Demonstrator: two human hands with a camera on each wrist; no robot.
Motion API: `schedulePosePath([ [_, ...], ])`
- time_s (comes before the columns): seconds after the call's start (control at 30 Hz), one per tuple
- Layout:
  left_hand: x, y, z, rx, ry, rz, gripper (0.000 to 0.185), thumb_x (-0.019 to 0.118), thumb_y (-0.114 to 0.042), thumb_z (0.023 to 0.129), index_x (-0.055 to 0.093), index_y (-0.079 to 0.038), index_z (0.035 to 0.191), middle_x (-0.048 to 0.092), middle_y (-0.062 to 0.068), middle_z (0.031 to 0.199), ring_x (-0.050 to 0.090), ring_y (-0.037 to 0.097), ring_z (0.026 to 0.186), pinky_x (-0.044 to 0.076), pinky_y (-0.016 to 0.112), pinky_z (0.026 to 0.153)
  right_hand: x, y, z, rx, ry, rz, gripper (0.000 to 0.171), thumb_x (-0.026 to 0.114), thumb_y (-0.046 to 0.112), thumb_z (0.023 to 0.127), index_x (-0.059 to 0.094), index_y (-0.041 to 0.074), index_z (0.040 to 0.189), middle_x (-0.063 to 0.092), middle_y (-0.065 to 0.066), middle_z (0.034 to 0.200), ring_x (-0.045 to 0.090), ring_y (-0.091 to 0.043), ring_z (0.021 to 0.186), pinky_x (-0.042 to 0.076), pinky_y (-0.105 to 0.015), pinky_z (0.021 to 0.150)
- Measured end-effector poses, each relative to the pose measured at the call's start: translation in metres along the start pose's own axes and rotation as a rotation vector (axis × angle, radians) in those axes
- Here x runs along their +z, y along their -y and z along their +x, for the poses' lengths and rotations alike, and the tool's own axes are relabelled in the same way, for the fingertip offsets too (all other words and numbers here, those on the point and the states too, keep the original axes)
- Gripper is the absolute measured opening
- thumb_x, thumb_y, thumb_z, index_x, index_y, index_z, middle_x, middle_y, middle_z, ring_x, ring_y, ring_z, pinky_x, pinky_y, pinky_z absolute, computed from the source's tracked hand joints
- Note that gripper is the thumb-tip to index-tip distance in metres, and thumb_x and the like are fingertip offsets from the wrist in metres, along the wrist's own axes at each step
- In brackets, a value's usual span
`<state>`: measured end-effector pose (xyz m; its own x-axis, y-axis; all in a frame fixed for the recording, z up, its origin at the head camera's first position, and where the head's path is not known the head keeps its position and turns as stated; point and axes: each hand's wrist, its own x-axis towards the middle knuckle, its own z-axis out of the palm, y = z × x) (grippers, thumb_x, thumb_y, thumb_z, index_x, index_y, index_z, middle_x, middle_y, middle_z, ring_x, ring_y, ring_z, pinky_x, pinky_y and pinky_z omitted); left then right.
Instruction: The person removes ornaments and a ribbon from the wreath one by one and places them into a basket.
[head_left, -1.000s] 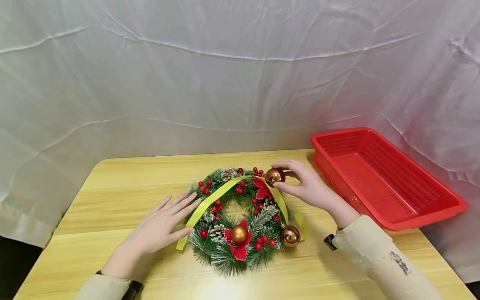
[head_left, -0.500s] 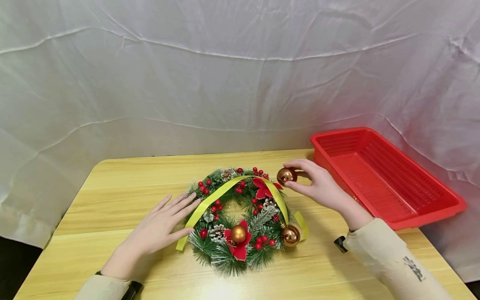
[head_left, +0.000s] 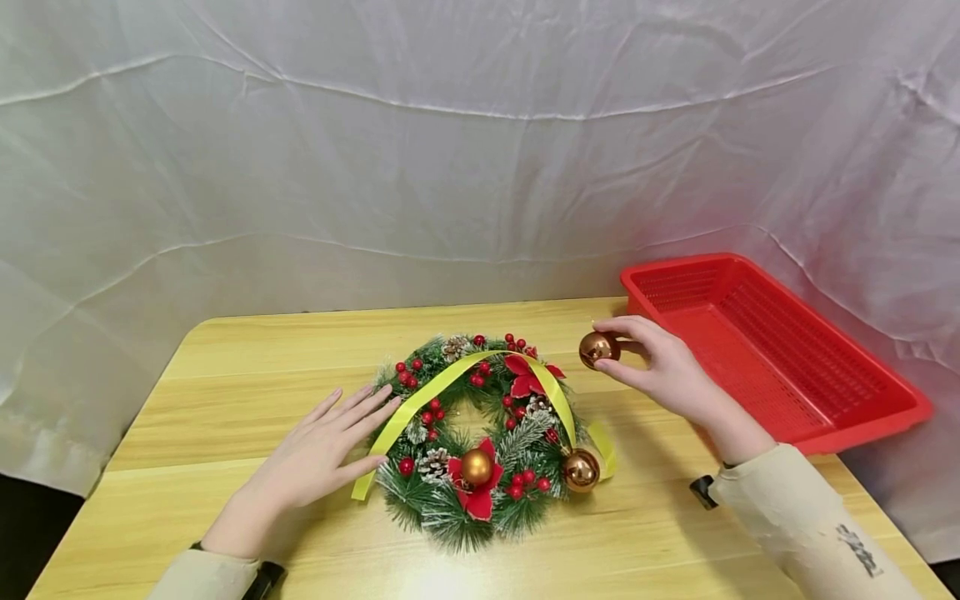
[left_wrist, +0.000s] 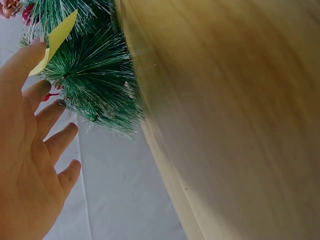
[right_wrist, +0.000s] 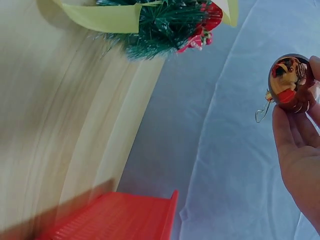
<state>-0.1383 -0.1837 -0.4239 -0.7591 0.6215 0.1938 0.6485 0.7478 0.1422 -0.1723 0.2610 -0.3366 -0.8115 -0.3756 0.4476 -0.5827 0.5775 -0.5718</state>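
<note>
A green wreath (head_left: 450, 500) with red berries, pinecones and red flowers lies on the table. Across it runs a yellow ribbon (head_left: 442, 385), whose lower left end is by my left thumb. My left hand (head_left: 318, 454) rests at the wreath's left side, fingers straight and spread; the left wrist view shows its fingertips right at the green needles (left_wrist: 95, 70). To the right of the wreath, my right hand (head_left: 667, 367) pinches a shiny copper bauble (head_left: 599, 350) between thumb and fingers. In the right wrist view a small wire hook (right_wrist: 262, 111) sticks out of the bauble (right_wrist: 289, 82).
A red plastic basket (head_left: 667, 333) stands at the table's right side, close behind my right hand. Another copper bauble (head_left: 581, 471) lies at the wreath's lower right, and a gold one (head_left: 477, 467) sits on its front flower. Pale cloth (head_left: 450, 167) hangs behind the table (head_left: 247, 358).
My right hand has carried the copper bauble rightward, off the wreath's upper right edge and towards the basket. The red flower there now shows more fully. My left hand has stayed put.
</note>
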Motion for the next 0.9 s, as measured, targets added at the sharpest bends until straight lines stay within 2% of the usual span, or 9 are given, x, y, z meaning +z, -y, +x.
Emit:
schedulePosePath([
  [0.1,0.000,0.000,0.000,-0.002,0.002,-0.001,0.071,0.046,-0.058,0.094,0.021,-0.028,0.154,0.020,-0.004,0.158,0.014,0.017,0.144,0.005,0.046,0.116,-0.004,-0.004,-0.003,0.020,0.011,0.008,0.047,0.077,0.001,0.078,0.060,0.003,0.122,0.061,-0.009,0.115,0.061,-0.017,0.097,0.047,-0.014,0.089],
  [0.33,0.000,0.000,0.000,0.000,0.001,0.000,0.071,0.045,-0.058,0.094,0.021,-0.028,0.154,0.021,-0.003,0.158,0.015,0.018,0.144,0.006,0.047,0.116,-0.015,-0.007,-0.010,0.088,0.007,-0.127,0.045,0.078,0.016,0.081,0.061,0.011,0.123,0.062,-0.001,0.119,0.060,-0.010,0.097,0.043,-0.010,0.086],
  [0.57,-0.001,0.000,0.000,-0.003,0.004,0.003,0.071,0.045,-0.058,0.094,0.021,-0.028,0.154,0.021,-0.003,0.157,0.014,0.017,0.144,0.006,0.046,0.116,-0.021,-0.010,-0.015,0.113,-0.008,-0.105,0.046,0.077,0.011,0.081,0.060,0.004,0.123,0.061,-0.004,0.117,0.060,-0.002,0.097,0.046,-0.009,0.083],
  [0.73,0.000,0.000,0.000,-0.005,0.002,0.003,0.071,0.045,-0.058,0.094,0.020,-0.029,0.154,0.021,-0.004,0.158,0.015,0.017,0.144,0.006,0.046,0.116,-0.026,-0.011,-0.017,0.124,-0.010,-0.083,0.046,0.077,0.010,0.081,0.060,0.006,0.124,0.061,-0.006,0.117,0.057,0.006,0.098,0.044,-0.007,0.084],
  [0.9,0.000,0.000,0.000,-0.004,0.002,0.001,0.071,0.045,-0.058,0.094,0.020,-0.029,0.154,0.021,-0.004,0.158,0.015,0.018,0.144,0.005,0.046,0.116,-0.031,-0.012,-0.021,0.114,-0.022,-0.078,0.047,0.077,0.006,0.080,0.059,0.005,0.124,0.061,-0.007,0.117,0.056,0.007,0.099,0.045,-0.008,0.085],
])
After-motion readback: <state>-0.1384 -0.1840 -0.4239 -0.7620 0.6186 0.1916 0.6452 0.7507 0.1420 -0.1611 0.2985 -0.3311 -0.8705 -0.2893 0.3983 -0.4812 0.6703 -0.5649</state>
